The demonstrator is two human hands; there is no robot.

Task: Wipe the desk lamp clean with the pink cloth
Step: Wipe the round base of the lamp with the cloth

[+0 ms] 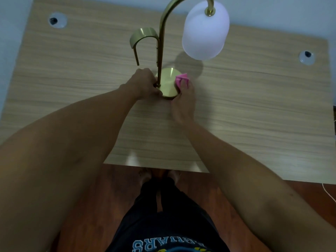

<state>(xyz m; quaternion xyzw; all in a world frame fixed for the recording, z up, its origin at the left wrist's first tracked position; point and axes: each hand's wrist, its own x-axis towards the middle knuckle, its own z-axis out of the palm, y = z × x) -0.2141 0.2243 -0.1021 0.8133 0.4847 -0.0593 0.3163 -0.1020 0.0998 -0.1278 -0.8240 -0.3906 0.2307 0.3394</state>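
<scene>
A brass desk lamp stands mid-desk with a round base (168,82), a curved stem (162,51), a white frosted shade (205,31) and a brass leaf-shaped arm (143,36). My left hand (143,84) grips the left side of the base at the foot of the stem. My right hand (182,102) holds a folded pink cloth (181,80) pressed against the right edge of the base.
The wooden desk (254,106) has two round cable holes, one at the far left (57,20) and one at the far right (307,57). Its near edge runs above my legs and the reddish wood floor. A white cable (329,193) hangs at the right.
</scene>
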